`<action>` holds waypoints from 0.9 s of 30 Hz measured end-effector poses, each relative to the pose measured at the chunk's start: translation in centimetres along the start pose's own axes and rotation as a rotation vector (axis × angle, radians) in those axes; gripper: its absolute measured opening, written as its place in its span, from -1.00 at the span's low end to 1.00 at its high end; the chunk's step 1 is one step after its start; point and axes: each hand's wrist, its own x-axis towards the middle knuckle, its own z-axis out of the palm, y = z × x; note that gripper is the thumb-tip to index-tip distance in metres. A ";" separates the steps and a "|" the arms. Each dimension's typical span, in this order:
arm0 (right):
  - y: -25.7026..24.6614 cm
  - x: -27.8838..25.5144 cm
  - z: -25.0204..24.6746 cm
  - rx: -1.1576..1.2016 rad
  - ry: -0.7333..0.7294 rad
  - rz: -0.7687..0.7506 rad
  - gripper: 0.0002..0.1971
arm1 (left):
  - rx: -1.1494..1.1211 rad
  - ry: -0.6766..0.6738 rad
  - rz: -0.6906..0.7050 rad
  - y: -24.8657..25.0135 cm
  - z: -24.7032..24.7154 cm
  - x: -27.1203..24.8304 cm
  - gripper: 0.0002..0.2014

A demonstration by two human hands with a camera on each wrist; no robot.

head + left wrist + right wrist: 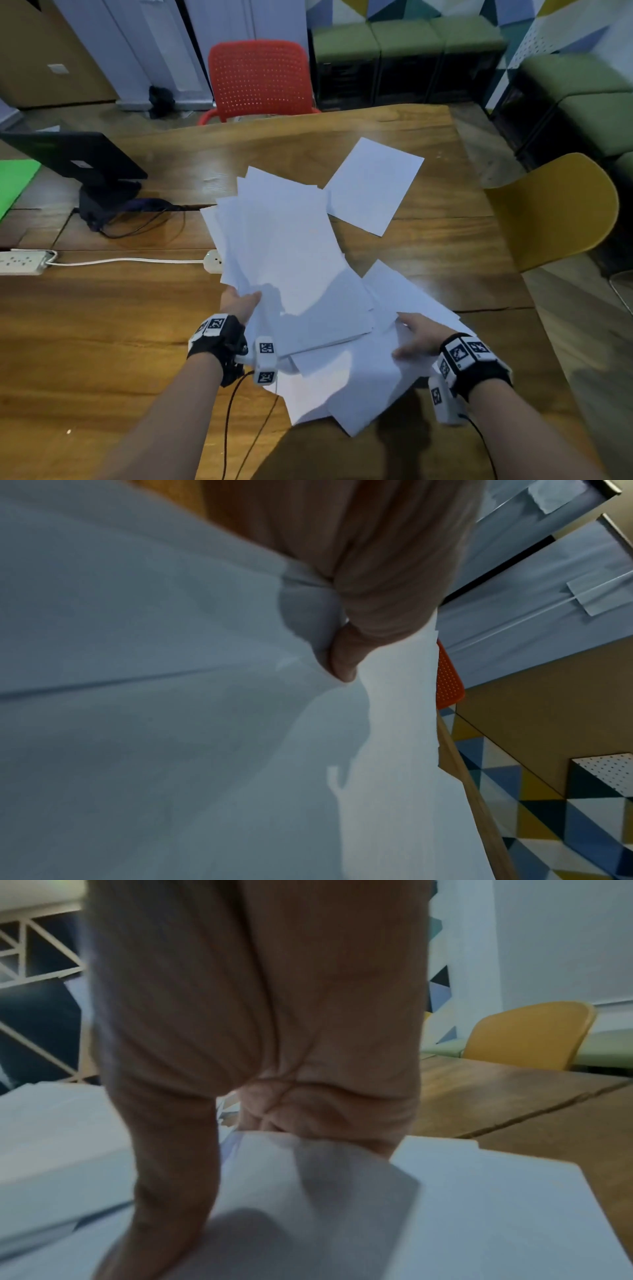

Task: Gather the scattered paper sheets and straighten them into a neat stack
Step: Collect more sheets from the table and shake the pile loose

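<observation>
1. the left hand pinches a messy bunch of paper sheets, thumb on top.
2. the right hand pinches more sheets lying on the table.
3. one lone sheet lies far past the fingers.

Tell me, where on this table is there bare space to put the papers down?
Bare wood lies left of the left hand, below the power strip, and between the lone sheet and the red chair. The paper pile crowds the near right.
</observation>
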 end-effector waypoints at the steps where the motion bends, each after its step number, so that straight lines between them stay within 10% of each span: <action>1: 0.4 0.2 0.0 -0.040 -0.031 0.038 -0.11 | -0.012 0.014 0.000 0.1 -0.2 0.1 -0.43; 8: 0.3 -0.2 -2.7 0.067 0.009 -0.013 -0.79 | -0.140 0.077 -0.023 1.6 -1.9 2.5 -0.33; 12: 1.2 -0.8 -2.5 0.034 -0.132 -0.019 -0.82 | -0.175 0.143 -0.060 2.5 -3.1 3.2 -0.30; 17: 2.6 -0.6 -1.6 0.099 0.378 0.181 -0.65 | -0.181 0.211 -0.032 3.1 -4.5 3.8 -0.33; 20: 2.0 -1.2 -3.7 0.131 0.699 0.233 -0.91 | -0.199 0.220 -0.028 2.7 -5.0 3.2 -0.35; 27: -6.7 -6.0 -8.7 0.535 0.794 -0.321 -0.76 | -0.021 0.051 -0.009 0.1 -3.5 1.1 -0.41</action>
